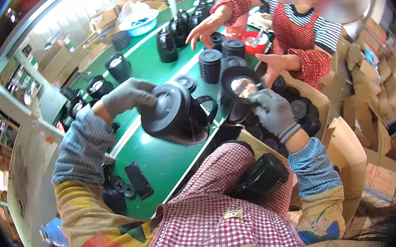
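My left hand (pixel 130 98), in a grey glove, grips the lid edge of a black lidded jug (pixel 178 118). The jug is tilted above the green bench, its handle toward the right. My right hand (pixel 275 113), also gloved, is closed on the rim of a second black jug (pixel 234 95). That one has no lid, and a shiny inside shows through its mouth. On my lap lies another black jug (pixel 263 178) on its side. Stacks of round black lids (pixel 210 66) stand just beyond the jugs, and a single lid (pixel 185 82) lies flat nearby.
Across the bench (pixel 152 169) a co-worker's two bare hands reach out, one (pixel 276 66) close to the open jug. A carton (pixel 321 105) of black lids sits at my right. More black jugs (pixel 166 45), a blue basin (pixel 139 26) and a phone (pixel 138 179) rest on the bench.
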Tool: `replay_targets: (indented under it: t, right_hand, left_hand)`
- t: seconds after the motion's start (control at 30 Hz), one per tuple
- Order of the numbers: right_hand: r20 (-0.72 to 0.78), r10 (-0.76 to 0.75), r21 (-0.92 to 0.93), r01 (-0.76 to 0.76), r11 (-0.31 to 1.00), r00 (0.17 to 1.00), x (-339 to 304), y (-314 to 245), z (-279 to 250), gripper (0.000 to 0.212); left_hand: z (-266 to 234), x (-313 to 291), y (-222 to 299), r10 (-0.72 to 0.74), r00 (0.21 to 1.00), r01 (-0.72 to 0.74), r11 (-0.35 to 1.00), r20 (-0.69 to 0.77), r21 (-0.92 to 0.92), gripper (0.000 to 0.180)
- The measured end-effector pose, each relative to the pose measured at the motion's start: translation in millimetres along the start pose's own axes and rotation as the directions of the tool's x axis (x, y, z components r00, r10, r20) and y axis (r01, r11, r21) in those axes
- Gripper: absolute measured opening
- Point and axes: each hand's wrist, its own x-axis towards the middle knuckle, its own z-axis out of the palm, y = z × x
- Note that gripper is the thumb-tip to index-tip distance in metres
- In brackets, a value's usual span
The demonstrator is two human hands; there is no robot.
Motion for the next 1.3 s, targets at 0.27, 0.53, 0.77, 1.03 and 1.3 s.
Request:
replay_targets:
  t: [0.27, 0.53, 0.77, 1.03, 1.3]
  right_hand:
    - [-0.142, 0.228, -0.206, -0.254, 0.945, 0.963, -63.0, 73.0, -47.6, 0.021]
    - [-0.239, 0.417, -0.199, -0.465, 0.863, 0.877, -97.0, 112.8, -63.6, 0.022]
    - [-0.246, 0.333, -0.079, -0.361, 0.929, 0.91, -102.8, 109.5, -59.2, 0.03]
    - [-0.297, 0.416, -0.085, -0.457, 0.885, 0.86, -105.8, 125.5, -53.7, 0.041]
    - [-0.057, 0.349, -0.013, -0.35, 0.936, 0.935, -213.0, 72.1, -52.8, 0.067]
  left_hand:
    - [47.1, 171.6, 57.3, 0.189, 0.982, -0.189, 0.982, -0.003, 0.001, 0.029]
    - [116.3, 240.7, 102.7, -0.02, 0.998, 0.006, 0.977, -0.066, -0.214, 0.031]
    - [150.8, 301.6, 92.8, -0.083, 0.978, 0.064, 0.993, -0.192, -0.1, 0.029]
    - [157.4, 384.1, 57.5, 0.414, 0.901, -0.35, 0.868, -0.127, 0.352, 0.034]
    - [273.1, 262.7, 52.2, 0.896, 0.394, -0.875, 0.298, 0.205, 0.381, 0.033]
